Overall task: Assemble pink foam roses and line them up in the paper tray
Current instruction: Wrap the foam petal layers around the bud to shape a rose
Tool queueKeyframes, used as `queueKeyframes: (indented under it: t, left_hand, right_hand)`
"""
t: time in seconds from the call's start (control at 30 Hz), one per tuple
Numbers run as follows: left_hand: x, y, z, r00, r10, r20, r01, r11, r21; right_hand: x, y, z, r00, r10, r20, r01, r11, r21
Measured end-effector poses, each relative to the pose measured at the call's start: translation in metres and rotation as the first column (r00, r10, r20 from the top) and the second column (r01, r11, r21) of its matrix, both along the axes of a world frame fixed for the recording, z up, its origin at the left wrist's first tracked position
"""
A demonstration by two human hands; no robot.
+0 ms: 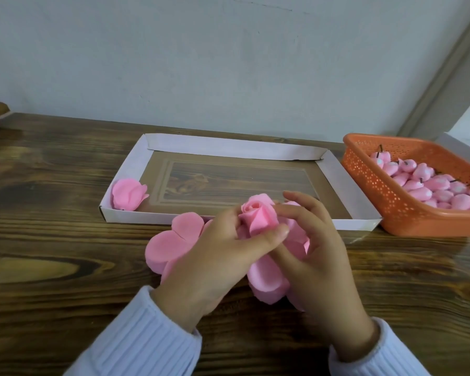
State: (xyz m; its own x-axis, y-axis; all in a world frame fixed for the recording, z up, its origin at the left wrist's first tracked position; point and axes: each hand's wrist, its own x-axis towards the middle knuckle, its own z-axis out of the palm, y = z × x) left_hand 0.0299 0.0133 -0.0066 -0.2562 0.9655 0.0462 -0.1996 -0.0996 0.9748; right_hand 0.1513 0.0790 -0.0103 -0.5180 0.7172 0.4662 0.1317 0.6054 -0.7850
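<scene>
Partly built rose [258, 215] of soft, matte pink foam: tightly rolled bud at the centre, rounded petals wrapped about it. Clasped between both hands, just above the table [52, 240] of dark, glossy wood grain. At the left hand [215, 256]: fingers curled round the left side of the rose, thumb pressed across the front petal. At the right hand [318, 251]: fingers bent round the right side, index tip touching the bud; hold beneath the petals hidden, probably a pinch near the base. Bud mouth pointed up and away from the wrists; long axis from the palms toward the fingertips, slightly tilted. Thick, flat petal sheets [171, 245], scalloped in round lobes, spread under and to the left of the left hand and below both thumbs. Just beyond the fingertips, the paper tray [255, 149]: shallow white rectangle with folded walls, long side crosswise. One finished rose [129, 194] in its near-left corner, beyond and left of the left hand. Beyond and right of the right hand, beside the tray, an orange perforated plastic basket [391, 202] filled with small pink buds [432, 185] on dark stems. Pale ribbed sleeves [147, 343] at both wrists.
</scene>
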Motion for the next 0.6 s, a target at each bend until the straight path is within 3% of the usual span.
queueKeyframes:
  t: [0.07, 0.23, 0.4, 0.6]
  left_hand:
    - [0.0006, 0.001, -0.0027, 0.998, 0.057, -0.039, -0.057, 0.998, 0.0]
    - [0.0, 0.0006, -0.0011, 0.992, 0.012, -0.126, -0.009, 1.0, 0.025]
    - [-0.0035, 0.0001, 0.0011, 0.993, -0.086, -0.084, 0.09, 0.995, 0.035]
    - [-0.0048, 0.0035, -0.0037, 0.992, -0.085, -0.089, 0.092, 0.993, 0.074]
  right_hand:
    - [0.0, 0.0, -0.0009, 1.0, -0.008, -0.004, 0.008, 1.0, 0.024]
    - [0.0016, 0.0025, -0.0033, 1.0, 0.004, -0.015, -0.004, 1.0, 0.003]
    - [0.0027, 0.0027, 0.0029, 0.985, 0.12, -0.121, -0.136, 0.981, -0.135]
    - [0.0016, -0.0006, 0.0053, 0.979, 0.188, -0.082, -0.196, 0.974, -0.109]
